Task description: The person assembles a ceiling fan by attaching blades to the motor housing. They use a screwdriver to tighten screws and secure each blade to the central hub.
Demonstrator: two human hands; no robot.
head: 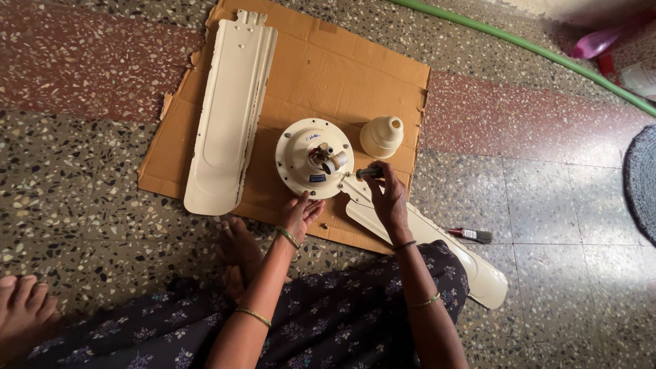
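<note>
I looked down from the head camera at a cream ceiling fan motor housing (313, 167), round and lying roughly at the middle of a flattened sheet of brown cardboard (355, 68) on a speckled terrazzo floor (82, 205). My left hand (299, 213) rested at the near edge of the housing, fingers loosely curled against its rim and holding nothing that I could make out. My right hand (389, 198) sat just right of the housing, closed around a dark-handled tool (369, 173), probably a screwdriver, whose tip pointed toward the housing's right edge. There a cream fan blade (471, 263) met the housing and ran away to the near right, off the cardboard and past my knee. A second, loose blade (229, 113) lay well to the left of the housing, flat on the cardboard. A cream cone-shaped cover (381, 135) stood just beyond the housing to the right. A small paintbrush (471, 235) lay on the floor to the right of the attached blade. I judged the step in hand to be working a blade screw at the housing's rim; the next move seemed to call for keeping the housing steady with the left hand while the tool seated squarely in the screw head, which was too small to see.
</note>
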